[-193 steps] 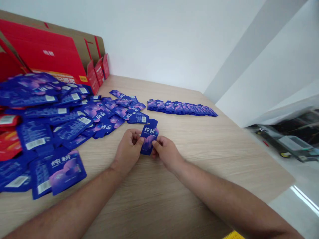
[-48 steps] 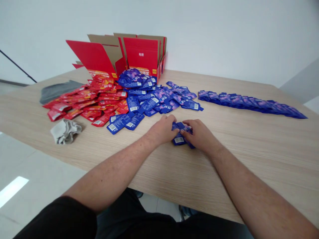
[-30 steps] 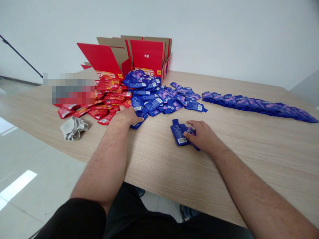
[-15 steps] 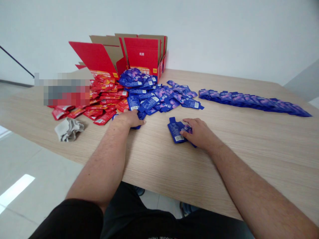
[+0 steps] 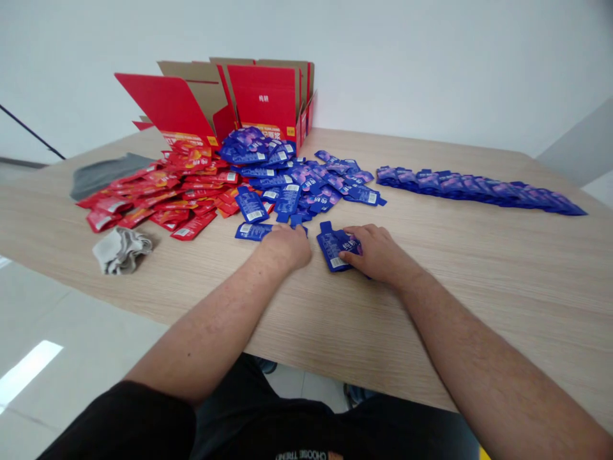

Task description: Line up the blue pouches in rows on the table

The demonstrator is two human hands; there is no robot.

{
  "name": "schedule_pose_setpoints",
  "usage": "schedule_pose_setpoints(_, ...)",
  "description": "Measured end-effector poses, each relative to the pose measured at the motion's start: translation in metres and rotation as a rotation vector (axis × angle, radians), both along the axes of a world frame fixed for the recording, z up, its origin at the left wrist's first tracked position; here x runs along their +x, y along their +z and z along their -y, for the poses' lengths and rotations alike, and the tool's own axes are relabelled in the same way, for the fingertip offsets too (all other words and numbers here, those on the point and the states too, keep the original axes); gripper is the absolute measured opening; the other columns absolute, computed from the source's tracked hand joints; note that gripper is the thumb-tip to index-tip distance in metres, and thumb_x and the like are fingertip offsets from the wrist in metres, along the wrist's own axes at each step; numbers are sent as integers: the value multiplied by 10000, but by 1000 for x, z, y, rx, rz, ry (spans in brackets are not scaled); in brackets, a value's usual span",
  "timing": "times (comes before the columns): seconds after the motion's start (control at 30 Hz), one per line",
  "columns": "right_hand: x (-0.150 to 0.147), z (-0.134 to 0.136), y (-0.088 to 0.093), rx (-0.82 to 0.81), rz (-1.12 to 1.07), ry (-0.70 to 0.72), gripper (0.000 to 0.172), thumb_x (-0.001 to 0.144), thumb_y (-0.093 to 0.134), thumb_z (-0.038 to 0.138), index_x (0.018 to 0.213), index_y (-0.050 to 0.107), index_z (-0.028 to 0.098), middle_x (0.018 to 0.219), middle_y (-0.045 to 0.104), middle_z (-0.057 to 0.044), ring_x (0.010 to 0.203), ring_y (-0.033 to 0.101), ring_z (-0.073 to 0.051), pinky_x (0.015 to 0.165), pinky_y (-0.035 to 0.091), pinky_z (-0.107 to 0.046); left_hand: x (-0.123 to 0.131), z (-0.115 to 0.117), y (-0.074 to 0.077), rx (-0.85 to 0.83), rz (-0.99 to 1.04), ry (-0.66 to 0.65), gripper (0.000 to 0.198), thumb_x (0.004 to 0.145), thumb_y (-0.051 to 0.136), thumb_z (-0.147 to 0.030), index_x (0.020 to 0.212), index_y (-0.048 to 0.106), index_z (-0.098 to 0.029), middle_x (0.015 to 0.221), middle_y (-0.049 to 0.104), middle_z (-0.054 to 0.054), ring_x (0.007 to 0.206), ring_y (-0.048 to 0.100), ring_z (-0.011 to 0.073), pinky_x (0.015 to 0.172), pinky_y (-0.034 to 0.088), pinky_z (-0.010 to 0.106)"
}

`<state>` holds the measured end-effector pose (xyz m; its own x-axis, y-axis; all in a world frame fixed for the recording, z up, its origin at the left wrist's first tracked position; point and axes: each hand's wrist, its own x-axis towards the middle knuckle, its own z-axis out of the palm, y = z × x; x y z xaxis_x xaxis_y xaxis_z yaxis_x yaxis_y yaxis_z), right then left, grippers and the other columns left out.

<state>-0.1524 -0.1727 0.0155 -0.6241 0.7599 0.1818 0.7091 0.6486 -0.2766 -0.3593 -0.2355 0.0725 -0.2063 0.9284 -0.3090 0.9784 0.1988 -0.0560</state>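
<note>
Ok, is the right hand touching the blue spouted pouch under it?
Touching. The head view shows the right hand with its fingers lying on top of the blue spouted pouch, with no gap visible.

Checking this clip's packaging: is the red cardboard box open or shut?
Open: the red cardboard box has its flaps folded out and standing up, with their brown undersides showing.
</note>
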Motion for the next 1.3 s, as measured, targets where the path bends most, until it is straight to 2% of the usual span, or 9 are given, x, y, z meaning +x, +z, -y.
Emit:
schedule_pose_setpoints(0.17, 6, -1, 7, -34, 51, 40, 536, 871, 735, 480, 1338, 663, 228, 1316, 677, -162, 1268, 571, -386, 1105, 415, -569, 34, 10, -14, 170, 93, -174, 536, 950, 497, -393, 1434, 539, -166, 1425, 562, 253, 1327, 529, 408, 979, 528, 519)
schedule_pose_setpoints(0.4, 21, -7, 15, -57, 101, -15, 506, 866, 737, 497, 1305, 675, 253, 1295, 687, -136, 1244, 597, -361, 1105, 430, -536, 37, 1, -38, 334, 269, -497, 602, 955, 491, -310, 1537, 418, -170, 1503, 535, 161, 1379, 502, 306, 1140, 426, 434)
schedule_pose_setpoints(0.53, 40, -16, 20, -61, 132, -159, 562, 881, 714, 522, 1347, 666, 212, 1184, 709, -168, 1062, 682, -329, 959, 527, -473, 28, -3, -35, 367, 299, -470, 729, 896, 611, -434, 1549, 397, -190, 1502, 527, 153, 1369, 497, 327, 1128, 425, 423)
schedule_pose_setpoints(0.67, 57, -19, 31, -157, 207, -206, 591, 848, 735, 571, 1320, 685, 218, 1012, 754, -121, 838, 712, -268, 786, 553, -388, 21, -2, -27, 297, 227, -387, 758, 854, 642, -584, 1518, 449, -274, 1408, 588, 139, 1323, 510, 368, 1087, 438, 476)
schedule_pose_setpoints(0.8, 54, -11, 37, -251, 231, -158, 678, 782, 789, 586, 1357, 663, 248, 974, 760, -92, 816, 713, -268, 759, 554, -379, 19, -3, -27, 298, 193, -384, 679, 890, 597, -466, 1520, 453, -260, 1430, 579, 138, 1324, 508, 360, 1085, 446, 480)
schedule_pose_setpoints(0.9, 46, -4, 34, -203, 229, -167, 789, 718, 837, 584, 1406, 635, 256, 1082, 725, -130, 860, 710, -289, 788, 560, -401, 19, -5, -30, 313, 198, -435, 697, 854, 600, -293, 1532, 447, -241, 1487, 541, 130, 1335, 509, 341, 1111, 436, 467)
schedule_pose_setpoints(1.0, 45, -5, 28, -163, 209, -167, 795, 703, 853, 551, 1411, 627, 268, 1097, 698, -132, 843, 701, -279, 785, 560, -401, 21, -6, -33, 330, 220, -524, 660, 833, 574, -189, 1487, 509, -247, 1526, 517, 109, 1388, 480, 312, 1151, 398, 455)
schedule_pose_setpoints(1.17, 56, -18, 23, -176, 201, -229, 752, 703, 864, 482, 1386, 636, 266, 1118, 681, -135, 867, 695, -283, 800, 556, -408, 28, -8, -37, 367, 325, -713, 505, 890, 540, -219, 1389, 600, -261, 1496, 570, 73, 1407, 479, 273, 1191, 342, 456)
schedule_pose_setpoints(1.3, 71, -31, 21, -227, 210, -330, 728, 696, 874, 416, 1368, 647, 249, 1130, 684, -135, 900, 692, -291, 831, 546, -412, 36, -10, -41, 337, 335, -791, 414, 956, 512, -240, 1356, 608, -288, 1480, 600, 46, 1395, 503, 256, 1235, 260, 502)
